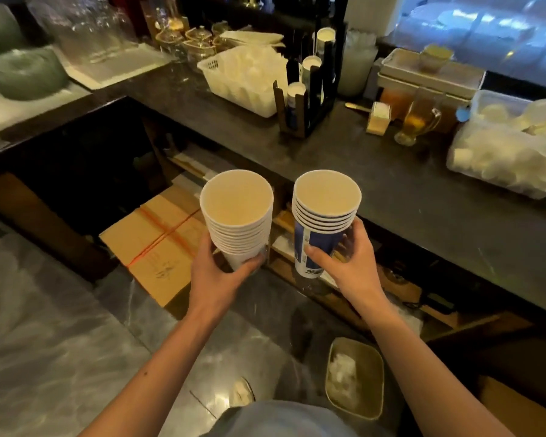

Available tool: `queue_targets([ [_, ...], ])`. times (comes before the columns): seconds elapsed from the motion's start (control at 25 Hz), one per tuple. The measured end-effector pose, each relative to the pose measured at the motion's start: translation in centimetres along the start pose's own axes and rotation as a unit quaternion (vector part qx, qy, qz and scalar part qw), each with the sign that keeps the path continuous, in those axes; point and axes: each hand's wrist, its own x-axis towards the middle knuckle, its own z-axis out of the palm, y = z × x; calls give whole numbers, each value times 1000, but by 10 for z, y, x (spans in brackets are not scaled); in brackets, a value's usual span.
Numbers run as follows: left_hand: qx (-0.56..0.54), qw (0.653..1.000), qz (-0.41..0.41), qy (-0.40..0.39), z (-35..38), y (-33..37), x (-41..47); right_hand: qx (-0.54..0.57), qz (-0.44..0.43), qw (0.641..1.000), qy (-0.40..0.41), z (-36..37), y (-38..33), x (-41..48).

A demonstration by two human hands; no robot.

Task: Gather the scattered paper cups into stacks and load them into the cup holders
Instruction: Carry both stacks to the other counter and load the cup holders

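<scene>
Both hands are closed around cup stacks held in the air short of the dark counter. The left hand wraps the lower part of a white stack, mouths up, roughly ten rims showing. The right hand clamps a blue-and-white stack just beside it at 3 o'clock, thumb across the printed side, about six rims showing. The two stacks stand apart, not touching. At 12 o'clock from them, on the counter, a black cup holder carries three columns of cups with white rims up. A white basket sits at its 9 o'clock; its contents are blurred, perhaps lids. Below, on the floor, lie a cardboard box and a bin.
</scene>
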Motion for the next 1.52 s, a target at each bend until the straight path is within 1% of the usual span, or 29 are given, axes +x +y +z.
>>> queue_targets([
  [0.24, -10, 999, 12, -32, -4, -21, 110, 10, 7, 999, 37, 37, -18, 86],
  [0.48, -16, 999, 20, -34, 18, -41, 203, 33, 6, 999, 42, 48, -1, 179],
  [0.76, -36, 996, 55, -68, 77, -38, 324, -7, -12, 999, 39, 21, 11, 308],
  [0.88, -52, 993, 47, -90, 99, -32, 369, -21, -27, 998, 50, 9, 10, 352],
  [1.08, -74, 989, 39, -118, 112, -36, 437, -47, -34, 995, 76, 4, 2, 399],
  [1.2, -98, 981, 29, -163, 113, -42, 477, -49, -30, 993, 104, 9, -5, 421],
  [1.36, -113, 971, 28, -207, 109, -45, 509, -40, -11, 991, 128, 23, -14, 443],
  [1.52, -122, 965, 9, -230, 107, -53, 521, -36, 3, 992, 118, 29, -19, 462],
])
